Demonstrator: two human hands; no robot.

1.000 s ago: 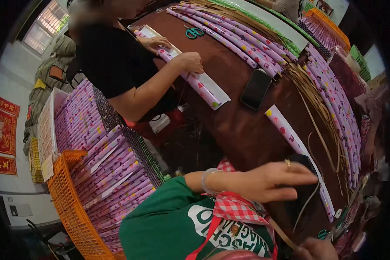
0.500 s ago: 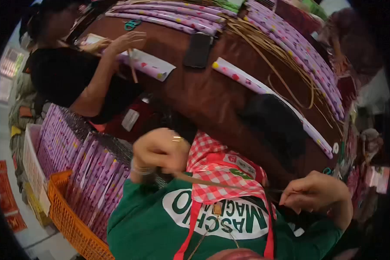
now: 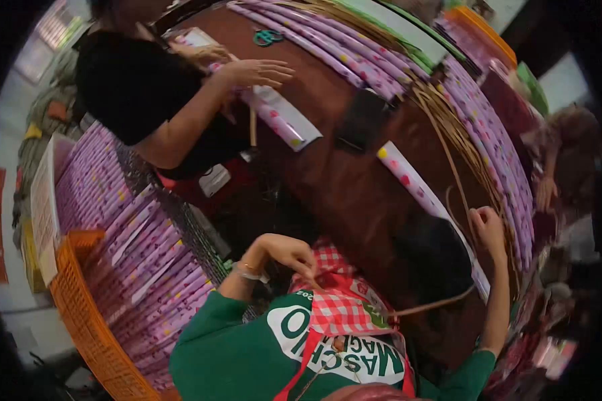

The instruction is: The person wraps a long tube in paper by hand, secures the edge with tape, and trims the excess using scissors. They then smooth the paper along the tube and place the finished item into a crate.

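My left hand (image 3: 291, 257) is in front of my chest, beside the red-checked apron (image 3: 341, 314), its fingers pinched together and pointing down. What they hold, if anything, I cannot make out. My right hand (image 3: 489, 230) is closed, stretched out over the table's right side near the wrapped rolls. A thin brown strip (image 3: 431, 307) runs from the apron toward my right forearm and appears to belong to that hand's grip; its far end is hard to follow. Close to my right hand lies a long roll (image 3: 415, 184) in lilac patterned wrap.
A co-worker in black (image 3: 140, 87) handles another lilac roll (image 3: 284, 120) on the brown table (image 3: 328, 174). Around are a black phone (image 3: 364, 119), teal scissors (image 3: 267, 37), brown strips (image 3: 465, 127) and stacked rolls (image 3: 488, 140). An orange basket (image 3: 90, 321) stands left beside more rolls.
The strip was stretched between both hands before my chest. My right hand has moved up and forward over the table; my left hand has turned fingers down. The view has shifted.
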